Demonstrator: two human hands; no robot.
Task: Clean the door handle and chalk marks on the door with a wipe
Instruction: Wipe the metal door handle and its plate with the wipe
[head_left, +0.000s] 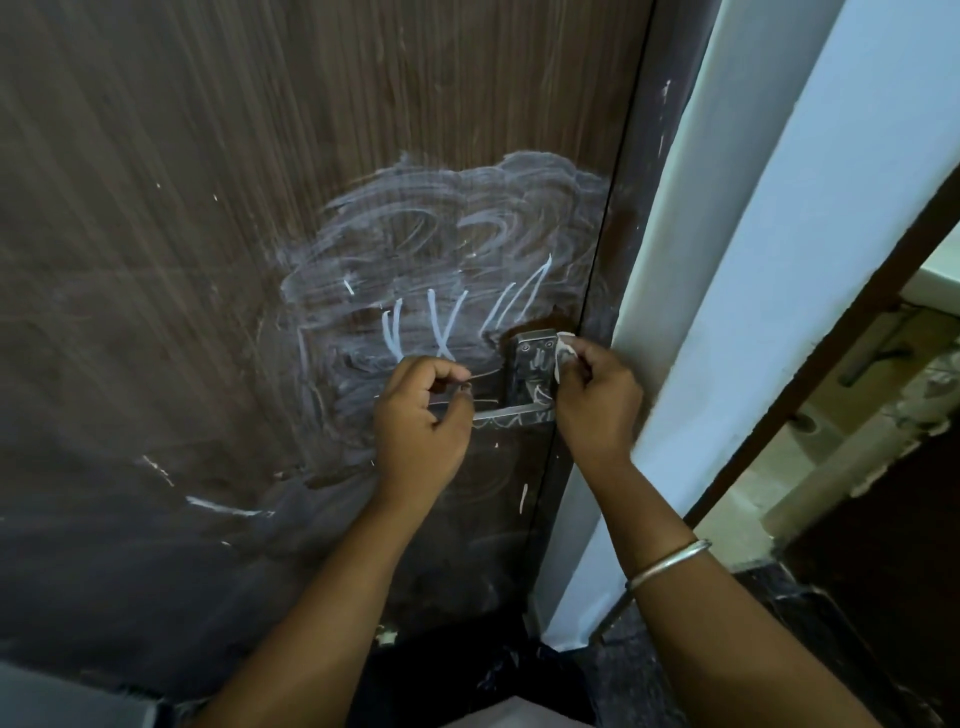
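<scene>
Main worry here is smearing. The wipe (564, 354) is a tiny wad, pinched between the thumb and fingertips of the right hand (597, 402) and pressed on the right edge of the plate (531, 358), beside the door's edge. A wad that small probably loads up fast and just pushes white around, and the hazy chalk (441, 244) cloud over the door (156, 234) above the handle (511, 413) looks like exactly that. It could also slip out of such a small pinch. The left hand (421, 415) has its fingers curled round the lever, so leaning on it might unlatch the door and swing it mid-wipe. The plate's screw recesses will likely hang on to chalk too. Writing: no brand or label anywhere, just loose chalk strokes, something like a V, an X and a few slashes, nothing I can read as a word.
</scene>
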